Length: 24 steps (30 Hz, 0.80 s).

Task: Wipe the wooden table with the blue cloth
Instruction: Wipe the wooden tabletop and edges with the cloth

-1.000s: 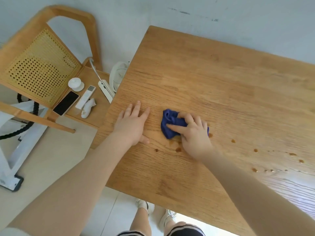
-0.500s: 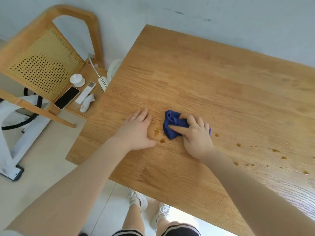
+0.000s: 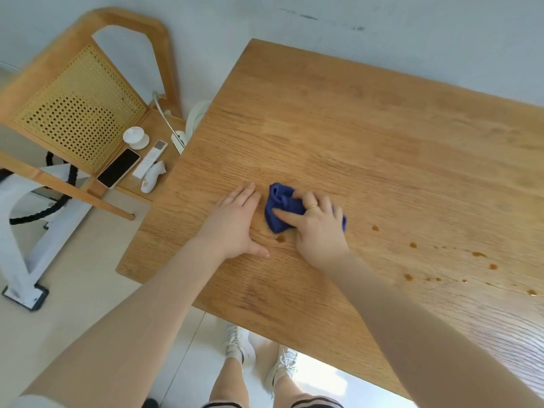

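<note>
A crumpled blue cloth [image 3: 279,208] lies on the wooden table [image 3: 368,136] near its left end. My right hand [image 3: 319,228] presses down on the cloth, fingers curled over it, a gold ring on one finger. My left hand [image 3: 235,222] rests flat on the tabletop just left of the cloth, fingers together, holding nothing. A brown drop [image 3: 281,238] sits just below the cloth, and several more brown drops [image 3: 413,245] trail off to the right across the table.
A wooden chair [image 3: 73,107] with a cane back stands left of the table; its seat holds a phone [image 3: 118,171], a white remote [image 3: 150,158], a small white lid [image 3: 135,137] and a white gadget [image 3: 151,180]. A white frame [image 3: 23,254] stands on the floor.
The cloth and my right hand have slid slightly up and left over drops beside the cloth. My left hand moved closer to the cloth. The view has shifted a little.
</note>
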Available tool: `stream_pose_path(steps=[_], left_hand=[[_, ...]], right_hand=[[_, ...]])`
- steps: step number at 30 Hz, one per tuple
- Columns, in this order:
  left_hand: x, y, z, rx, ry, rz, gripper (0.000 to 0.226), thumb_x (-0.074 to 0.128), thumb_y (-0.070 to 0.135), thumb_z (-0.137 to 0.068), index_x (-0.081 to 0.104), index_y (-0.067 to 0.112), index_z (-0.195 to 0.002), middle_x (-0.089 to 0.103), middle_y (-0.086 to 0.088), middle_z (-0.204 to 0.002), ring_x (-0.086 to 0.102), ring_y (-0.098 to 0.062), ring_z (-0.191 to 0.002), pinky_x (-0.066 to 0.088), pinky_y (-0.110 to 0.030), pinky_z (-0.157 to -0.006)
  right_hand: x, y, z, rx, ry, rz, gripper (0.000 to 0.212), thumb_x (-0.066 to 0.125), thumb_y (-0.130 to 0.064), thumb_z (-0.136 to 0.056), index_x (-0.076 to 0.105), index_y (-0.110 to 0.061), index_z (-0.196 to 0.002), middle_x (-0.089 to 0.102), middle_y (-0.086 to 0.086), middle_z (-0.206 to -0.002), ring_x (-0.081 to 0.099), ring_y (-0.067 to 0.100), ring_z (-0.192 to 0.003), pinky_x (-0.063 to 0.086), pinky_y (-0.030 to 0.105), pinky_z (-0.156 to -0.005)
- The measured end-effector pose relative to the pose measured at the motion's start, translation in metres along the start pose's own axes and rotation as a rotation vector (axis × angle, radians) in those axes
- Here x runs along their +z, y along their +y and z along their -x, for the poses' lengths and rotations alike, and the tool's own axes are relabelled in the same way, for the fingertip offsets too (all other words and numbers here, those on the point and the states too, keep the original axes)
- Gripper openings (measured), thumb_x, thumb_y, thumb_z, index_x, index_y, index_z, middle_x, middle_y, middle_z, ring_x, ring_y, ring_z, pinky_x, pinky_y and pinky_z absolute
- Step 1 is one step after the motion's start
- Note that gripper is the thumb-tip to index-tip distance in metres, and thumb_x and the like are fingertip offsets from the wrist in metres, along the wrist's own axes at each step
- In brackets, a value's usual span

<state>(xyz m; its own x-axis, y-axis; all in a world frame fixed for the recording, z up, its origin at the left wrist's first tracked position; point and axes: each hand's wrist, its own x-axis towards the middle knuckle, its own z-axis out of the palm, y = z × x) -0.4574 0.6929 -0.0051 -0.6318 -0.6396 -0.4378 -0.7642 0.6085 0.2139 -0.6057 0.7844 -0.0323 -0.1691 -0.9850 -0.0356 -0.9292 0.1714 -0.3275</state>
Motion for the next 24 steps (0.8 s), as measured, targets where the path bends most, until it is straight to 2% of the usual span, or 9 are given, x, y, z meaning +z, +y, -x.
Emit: stream_pose_path(steps=[3, 5, 7, 10, 14, 16, 19, 21, 24], left_hand=[[0.001, -0.004, -0.001, 0.016, 0.048, 0.009, 0.128, 0.076, 0.063, -0.053, 0.005, 0.018, -0.15, 0.004, -0.001, -0.158, 0.004, -0.018, -0.145, 0.008, -0.034, -0.118], [0.0, -0.007, 0.0, 0.033, 0.05, -0.009, 0.128, 0.075, 0.065, -0.054, 0.005, 0.018, -0.15, 0.005, -0.001, -0.158, 0.005, -0.018, -0.145, 0.008, -0.034, -0.118], [-0.002, -0.007, 0.0, 0.04, 0.036, -0.04, 0.128, 0.072, 0.067, -0.055, 0.002, 0.018, -0.15, -0.001, 0.0, -0.159, 0.004, -0.017, -0.145, 0.007, -0.035, -0.118], [-0.005, -0.005, 0.0, 0.045, 0.012, -0.089, 0.126, 0.07, 0.068, -0.058, 0.002, 0.016, -0.15, -0.004, 0.0, -0.159, 0.002, -0.02, -0.145, 0.007, -0.037, -0.117], [-0.005, -0.006, -0.002, 0.062, 0.035, -0.098, 0.125, 0.071, 0.068, -0.057, 0.007, 0.014, -0.15, 0.002, -0.001, -0.158, 0.007, -0.021, -0.144, 0.013, -0.038, -0.116], [-0.004, -0.008, -0.001, 0.069, 0.053, -0.1, 0.125, 0.071, 0.069, -0.056, 0.008, 0.013, -0.149, 0.006, -0.002, -0.158, 0.01, -0.02, -0.144, 0.015, -0.036, -0.115], [-0.006, -0.009, -0.001, 0.08, 0.059, -0.126, 0.124, 0.069, 0.069, -0.058, 0.008, 0.012, -0.149, 0.006, -0.002, -0.158, 0.011, -0.02, -0.143, 0.015, -0.036, -0.115], [-0.008, -0.007, -0.001, 0.095, 0.039, -0.166, 0.122, 0.067, 0.069, -0.061, 0.006, 0.013, -0.149, 0.003, -0.005, -0.158, 0.01, -0.023, -0.144, 0.015, -0.039, -0.115], [-0.011, -0.002, -0.002, 0.126, -0.021, -0.224, 0.121, 0.065, 0.07, -0.064, -0.001, 0.015, -0.15, -0.001, -0.011, -0.158, 0.007, -0.03, -0.144, 0.011, -0.043, -0.116]], right_hand=[[0.012, -0.02, -0.015, -0.065, -0.025, -0.015, 0.035, 0.067, -0.028, -0.078, 0.064, -0.038, -0.111, 0.047, 0.009, -0.134, 0.039, 0.039, -0.118, 0.028, 0.053, -0.093], [0.01, -0.013, -0.016, -0.11, -0.026, -0.009, 0.034, 0.069, -0.028, -0.076, 0.065, -0.037, -0.109, 0.05, 0.01, -0.13, 0.042, 0.039, -0.116, 0.032, 0.053, -0.09], [0.002, 0.004, -0.004, -0.105, -0.018, -0.008, 0.031, 0.053, -0.028, -0.081, 0.067, -0.036, -0.108, 0.053, 0.008, -0.128, 0.044, 0.037, -0.116, 0.034, 0.05, -0.086], [-0.006, 0.019, 0.015, 0.004, 0.036, -0.048, 0.049, 0.029, -0.024, -0.078, 0.069, -0.036, -0.104, 0.055, 0.007, -0.124, 0.045, 0.036, -0.112, 0.036, 0.05, -0.084], [0.004, -0.014, -0.004, 0.12, 0.035, -0.045, 0.048, 0.03, -0.026, -0.077, 0.068, -0.036, -0.105, 0.054, 0.007, -0.126, 0.044, 0.039, -0.112, 0.033, 0.051, -0.085], [0.01, -0.024, -0.018, 0.087, 0.03, -0.036, 0.046, 0.033, -0.023, -0.08, 0.067, -0.037, -0.106, 0.053, 0.007, -0.128, 0.044, 0.039, -0.113, 0.032, 0.05, -0.086], [0.009, -0.011, -0.021, 0.008, 0.025, 0.018, 0.054, 0.024, -0.024, -0.079, 0.066, -0.037, -0.11, 0.051, 0.006, -0.13, 0.043, 0.035, -0.114, 0.032, 0.048, -0.087], [0.002, 0.004, -0.009, 0.09, 0.053, -0.012, 0.053, 0.027, -0.018, -0.079, 0.066, -0.037, -0.109, 0.051, 0.003, -0.129, 0.043, 0.033, -0.114, 0.03, 0.044, -0.085], [-0.004, 0.027, 0.029, 0.319, 0.162, -0.068, 0.048, 0.039, -0.011, -0.077, 0.069, -0.035, -0.105, 0.051, 0.001, -0.128, 0.041, 0.033, -0.113, 0.024, 0.038, -0.084]])
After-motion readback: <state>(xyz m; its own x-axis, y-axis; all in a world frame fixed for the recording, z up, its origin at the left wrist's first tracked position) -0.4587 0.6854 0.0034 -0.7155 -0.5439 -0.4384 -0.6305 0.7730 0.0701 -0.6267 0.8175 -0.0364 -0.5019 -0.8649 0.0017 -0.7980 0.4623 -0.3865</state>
